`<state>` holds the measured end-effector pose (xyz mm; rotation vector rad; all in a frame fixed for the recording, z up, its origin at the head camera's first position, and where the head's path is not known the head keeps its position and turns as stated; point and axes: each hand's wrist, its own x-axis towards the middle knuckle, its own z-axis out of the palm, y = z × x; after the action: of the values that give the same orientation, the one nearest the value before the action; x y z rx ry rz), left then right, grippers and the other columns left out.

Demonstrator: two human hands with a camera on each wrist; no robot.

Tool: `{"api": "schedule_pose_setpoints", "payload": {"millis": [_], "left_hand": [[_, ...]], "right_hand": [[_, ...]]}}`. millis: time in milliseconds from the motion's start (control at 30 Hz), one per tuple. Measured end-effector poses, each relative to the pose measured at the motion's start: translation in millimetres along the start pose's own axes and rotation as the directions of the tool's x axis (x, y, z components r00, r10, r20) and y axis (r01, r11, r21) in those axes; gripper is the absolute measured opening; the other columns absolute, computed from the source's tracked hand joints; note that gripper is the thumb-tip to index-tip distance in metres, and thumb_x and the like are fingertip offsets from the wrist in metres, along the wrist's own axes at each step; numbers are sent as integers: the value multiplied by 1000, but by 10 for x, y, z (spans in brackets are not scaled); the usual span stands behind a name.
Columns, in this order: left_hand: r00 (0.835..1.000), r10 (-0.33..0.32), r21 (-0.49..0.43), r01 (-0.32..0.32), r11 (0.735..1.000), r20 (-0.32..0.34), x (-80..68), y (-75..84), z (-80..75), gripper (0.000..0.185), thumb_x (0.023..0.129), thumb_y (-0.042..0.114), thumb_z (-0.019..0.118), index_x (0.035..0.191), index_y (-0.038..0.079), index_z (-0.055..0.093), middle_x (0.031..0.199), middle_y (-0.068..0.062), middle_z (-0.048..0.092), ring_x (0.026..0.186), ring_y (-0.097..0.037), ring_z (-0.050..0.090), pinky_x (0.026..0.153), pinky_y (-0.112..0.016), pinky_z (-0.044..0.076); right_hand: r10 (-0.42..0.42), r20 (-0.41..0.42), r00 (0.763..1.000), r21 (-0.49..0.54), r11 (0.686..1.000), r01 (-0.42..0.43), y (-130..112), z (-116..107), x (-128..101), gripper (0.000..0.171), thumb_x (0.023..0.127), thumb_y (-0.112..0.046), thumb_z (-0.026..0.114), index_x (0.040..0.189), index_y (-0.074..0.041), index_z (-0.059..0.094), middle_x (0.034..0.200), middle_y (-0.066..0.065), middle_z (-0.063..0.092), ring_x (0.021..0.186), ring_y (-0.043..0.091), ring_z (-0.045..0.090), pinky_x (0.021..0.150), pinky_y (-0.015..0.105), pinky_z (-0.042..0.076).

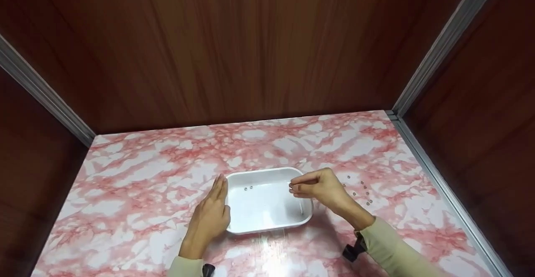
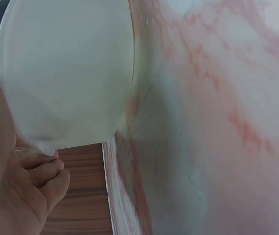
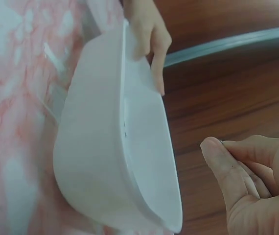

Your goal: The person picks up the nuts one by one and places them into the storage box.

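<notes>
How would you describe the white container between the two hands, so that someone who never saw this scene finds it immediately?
Start from the pink marbled tabletop enclosed by dark wooden walls. Near its front middle stands a white rectangular tray with rounded corners; the left hand rests flat against its left side and the right hand pinches something tiny over its right rim. It is the only container there; its neighbours are only tiny metal pieces scattered to its right.

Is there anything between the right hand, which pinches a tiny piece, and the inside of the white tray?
Nothing visible stands in the way. The right hand hangs over the right rim of the white tray, pinching a tiny metal piece. The left hand rests flat against the tray's left wall, outside it.
</notes>
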<state>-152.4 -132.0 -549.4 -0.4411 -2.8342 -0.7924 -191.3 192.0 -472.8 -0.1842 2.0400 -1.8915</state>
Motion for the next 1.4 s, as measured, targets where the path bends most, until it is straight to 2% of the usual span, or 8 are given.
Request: {"api": "schedule_pose_setpoints", "payload": {"millis": [367, 533, 767, 1133, 1300, 1400], "left_hand": [[1000, 0, 28, 0, 1000, -5, 12, -30, -1, 65, 98, 8, 57, 158, -9, 37, 169, -26, 33, 157, -40, 37, 122, -53, 43], [1000, 9, 33, -8, 999, -18, 24, -29, -5, 65, 98, 7, 57, 158, -9, 37, 168, -26, 34, 156, -40, 38, 121, -53, 44], [1000, 4, 23, -4, 1000, -13, 20, -7, -7, 67, 98, 7, 58, 159, -9, 36, 170, -25, 32, 157, -40, 37, 121, -53, 43], [999, 4, 29, -3, 1000, -40, 6, -10, -9, 65, 96, 6, 59, 156, -10, 40, 167, -26, 37, 155, -40, 41, 118, -52, 47], [1000, -11, 33, 12, 999, -20, -1, -17, -5, 66, 97, 6, 58, 158, -8, 37, 169, -25, 34, 155, -40, 40, 112, -51, 52], [1000, -19, 26, 19, 999, -14, 3, -23, -1, 66, 98, 7, 58, 159, -8, 36, 170, -25, 32, 155, -40, 40, 115, -51, 50]], "right_hand": [[38, 16, 999, 28, 999, -38, -17, 135, 243, 26, 94, 6, 70, 118, 15, 72, 111, 27, 78, 92, 18, 81, 90, 36, 65], [43, 38, 998, 13, 999, -44, -41, 246, 351, 26, 93, 7, 70, 117, 16, 72, 115, 33, 75, 91, 18, 81, 89, 36, 66], [75, 63, 995, -6, 997, -75, -113, 401, 469, 26, 93, 7, 71, 117, 16, 72, 110, 27, 78, 91, 19, 81, 88, 36, 66], [100, 88, 991, -40, 994, -97, -144, 529, 658, 26, 92, 8, 71, 116, 16, 72, 113, 32, 76, 89, 20, 81, 85, 35, 67], [122, 91, 988, -54, 992, -117, -125, 553, 718, 24, 91, 9, 71, 115, 16, 73, 110, 30, 78, 84, 18, 80, 84, 35, 67], [135, 101, 986, -67, 989, -129, -114, 562, 754, 24, 91, 9, 70, 114, 15, 73, 112, 31, 77, 85, 18, 80, 84, 35, 67]]}}
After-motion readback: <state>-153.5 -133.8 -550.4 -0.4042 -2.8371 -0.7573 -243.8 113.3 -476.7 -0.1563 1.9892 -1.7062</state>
